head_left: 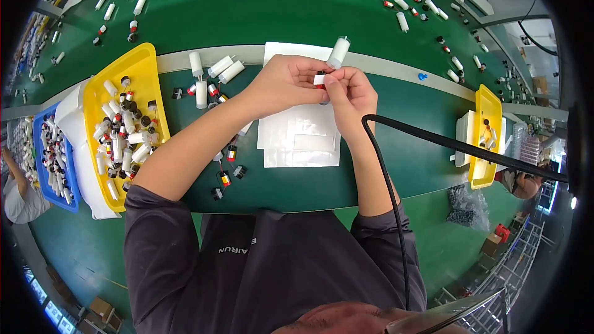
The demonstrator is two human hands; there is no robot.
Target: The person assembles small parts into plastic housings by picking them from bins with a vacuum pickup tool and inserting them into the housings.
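Well left of the white sheets (302, 156), a blue tray (72, 206) and a yellow tray (148, 62) hold jumbled parts. Loose white cylinders (232, 72) lie just left of the sheets, other parts half hidden beneath the left forearm (204, 136). Over the sheets' upper end, the left hand (288, 83) pinches a small red-and-black part (320, 80), mostly covered by fingers. The right hand (354, 96) pinches it too; its link to the upper white cylinder (338, 53) is hidden. Right of the sheets, a black cable (433, 135) crosses another yellow tray (487, 102).

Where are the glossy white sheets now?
In the head view, the glossy white sheets lie centrally on the green bench, partly hidden behind the left hand.
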